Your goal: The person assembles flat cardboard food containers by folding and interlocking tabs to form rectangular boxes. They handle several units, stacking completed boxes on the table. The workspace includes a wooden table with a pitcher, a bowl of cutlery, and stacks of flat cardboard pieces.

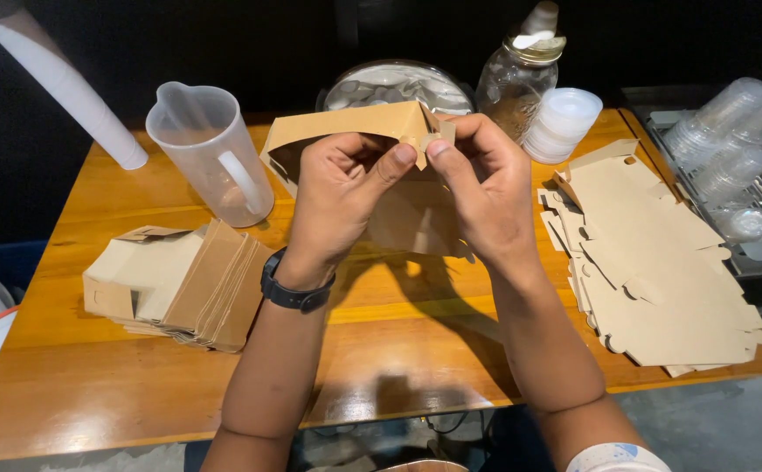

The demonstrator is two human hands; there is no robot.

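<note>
Across the glossy orange wooden table (93, 385) lies the biggest spread: a fanned pile of flat kraft cutouts (652, 262) at the right edge, matte and notched along their sides. On the left sits a stack of folded kraft boxes (180, 284), nested on their sides. Behind them stands a frosted plastic jug (211, 149) with a handle, and at the far edge a glass jar (516, 79) beside a stack of white round lids (564, 122). Clear ribbed cups (739, 131) lie in a rack at the right.

Held up over the middle of the table is a half-shaped kraft box (346, 131), thin, stiff card with sharp creases. The left hand (342, 197), a black watch (294, 293) on its wrist, and the right hand (486, 188) meet at the box's upper right corner. Both sets of fingers are pinched narrow on a small rounded tab (429, 138) there, thumbs pressed tip to tip, the rest of the box hanging behind the left hand's knuckles.
</note>
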